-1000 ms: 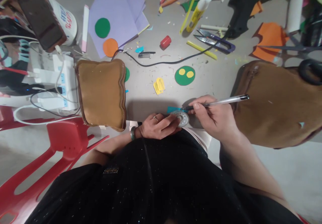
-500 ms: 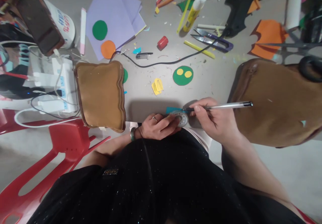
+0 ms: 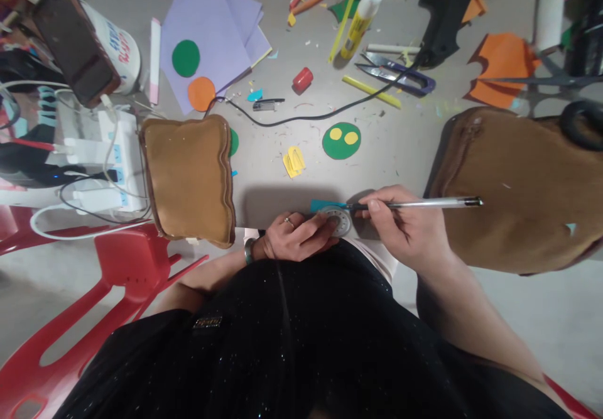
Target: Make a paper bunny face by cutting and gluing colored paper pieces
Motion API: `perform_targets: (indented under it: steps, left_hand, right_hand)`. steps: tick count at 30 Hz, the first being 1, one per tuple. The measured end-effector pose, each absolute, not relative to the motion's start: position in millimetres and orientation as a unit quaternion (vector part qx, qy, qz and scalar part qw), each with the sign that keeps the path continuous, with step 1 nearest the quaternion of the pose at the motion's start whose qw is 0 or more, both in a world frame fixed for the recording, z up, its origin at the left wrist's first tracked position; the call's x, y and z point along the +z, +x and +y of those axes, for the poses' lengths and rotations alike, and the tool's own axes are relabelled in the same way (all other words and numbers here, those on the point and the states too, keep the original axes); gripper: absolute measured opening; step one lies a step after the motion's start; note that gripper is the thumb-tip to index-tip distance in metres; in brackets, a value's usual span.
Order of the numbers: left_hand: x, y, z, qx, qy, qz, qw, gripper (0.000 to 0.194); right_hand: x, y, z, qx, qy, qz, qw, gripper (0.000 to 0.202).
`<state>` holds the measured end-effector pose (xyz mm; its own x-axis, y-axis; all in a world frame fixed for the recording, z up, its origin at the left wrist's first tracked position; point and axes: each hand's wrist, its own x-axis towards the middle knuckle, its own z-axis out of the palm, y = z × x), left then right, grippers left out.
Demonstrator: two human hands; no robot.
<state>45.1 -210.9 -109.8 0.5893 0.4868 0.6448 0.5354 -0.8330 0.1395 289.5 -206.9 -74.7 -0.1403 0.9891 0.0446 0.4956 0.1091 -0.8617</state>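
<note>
At the table's near edge my left hand [image 3: 300,235] grips a round, pale disc with small holes around its rim [image 3: 342,221], fingers over its left part. Under the disc lies a strip of blue paper [image 3: 321,205], partly covered. My right hand [image 3: 409,225] is closed around a clear-barrelled pen [image 3: 436,203], its tip at the disc's upper edge on the blue paper. Beyond the hands lie a green paper oval [image 3: 342,147] with two yellow circles on it and some yellow paper pieces [image 3: 294,161] with pen lines.
A brown pouch [image 3: 188,177] lies at left, and a larger brown bag [image 3: 522,193] at right. Farther back are purple-handled scissors [image 3: 414,81], a glue stick [image 3: 362,20], a red cap [image 3: 303,80] and a black cable [image 3: 311,117]. A power strip [image 3: 123,155] stands far left.
The pen has swung a little in my right hand, its back end slightly lower and farther right. My left hand keeps its place on the disc.
</note>
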Motion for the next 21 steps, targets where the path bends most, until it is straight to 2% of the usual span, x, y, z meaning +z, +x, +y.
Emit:
perform_targets:
  steps: [7, 13, 17, 21]
  left_hand:
    - [-115, 43, -215, -0.309, -0.904, -0.293, 0.039, 0.024]
    - [-111, 45, -213, -0.335, -0.889, -0.305, 0.062, 0.022]
    - [-115, 41, -217, -0.290, -0.901, -0.313, 0.077, 0.025]
    - [-123, 37, -221, -0.239, -0.917, -0.318, 0.027, 0.027]
  right_hand:
    - [-75, 290, -206, 0.344, -0.554, -0.677, 0.341, 0.028]
    - [-70, 288, -204, 0.360, -0.564, -0.662, 0.337, 0.028]
    - [-69, 288, -204, 0.367, -0.579, -0.649, 0.330, 0.030]
    - [-73, 287, -207, 0.402, -0.598, -0.591, 0.363, 0.034]
